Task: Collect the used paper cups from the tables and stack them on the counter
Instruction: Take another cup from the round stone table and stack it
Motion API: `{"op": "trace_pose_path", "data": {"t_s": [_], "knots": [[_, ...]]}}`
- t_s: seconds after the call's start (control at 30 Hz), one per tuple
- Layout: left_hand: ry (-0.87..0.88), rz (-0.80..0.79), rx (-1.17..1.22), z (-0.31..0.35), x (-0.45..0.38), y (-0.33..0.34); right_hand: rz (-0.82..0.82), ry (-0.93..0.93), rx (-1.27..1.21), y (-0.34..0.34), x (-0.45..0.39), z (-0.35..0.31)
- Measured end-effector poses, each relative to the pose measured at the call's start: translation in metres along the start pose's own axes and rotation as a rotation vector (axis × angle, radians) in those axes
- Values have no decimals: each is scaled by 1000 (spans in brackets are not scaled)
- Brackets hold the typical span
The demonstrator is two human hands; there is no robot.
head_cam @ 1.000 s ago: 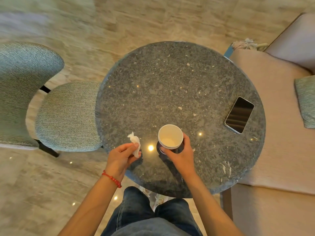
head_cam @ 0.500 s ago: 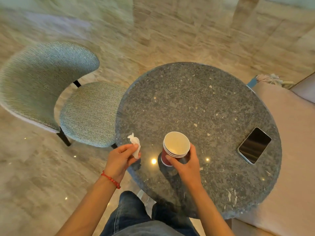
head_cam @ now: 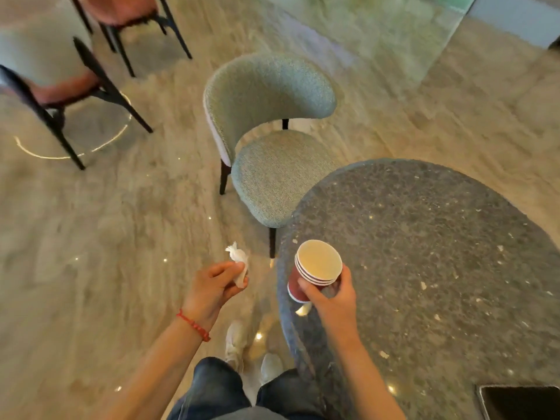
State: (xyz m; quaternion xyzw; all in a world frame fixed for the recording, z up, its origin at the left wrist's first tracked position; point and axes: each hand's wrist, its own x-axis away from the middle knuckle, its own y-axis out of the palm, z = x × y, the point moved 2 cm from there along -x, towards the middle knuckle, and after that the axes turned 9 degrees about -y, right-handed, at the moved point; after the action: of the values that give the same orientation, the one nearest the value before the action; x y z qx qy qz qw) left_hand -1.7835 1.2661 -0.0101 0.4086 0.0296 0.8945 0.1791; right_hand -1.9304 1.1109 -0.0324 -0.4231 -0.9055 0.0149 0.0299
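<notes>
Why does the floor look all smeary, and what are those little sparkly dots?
In the head view, the floor and the dark-legged chairs at the upper left are streaked with motion blur, while the stack of cups and the right hand look sharper. The dots are lights reflected in the shiny floor and the table. The wide lens bends the edges.

The phone (head_cam: 519,401) at 5 o'clock is cut by the bottom and right edges. At 11 o'clock, 2 dark-legged chairs (head_cam: 75,83) are blurred and cropped. The right hand (head_cam: 333,301) hides the cups' (head_cam: 315,271) near side.
</notes>
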Motion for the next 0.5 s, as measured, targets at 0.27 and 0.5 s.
{"op": "trace_pose_path", "data": {"t_s": [0.27,0.5], "knots": [[76,290,320,-2,40,-98,-423,-34,-8,97,2,-8],[162,443,494,-4,72,-170,-690,-93,5,188,23,-20]]}}
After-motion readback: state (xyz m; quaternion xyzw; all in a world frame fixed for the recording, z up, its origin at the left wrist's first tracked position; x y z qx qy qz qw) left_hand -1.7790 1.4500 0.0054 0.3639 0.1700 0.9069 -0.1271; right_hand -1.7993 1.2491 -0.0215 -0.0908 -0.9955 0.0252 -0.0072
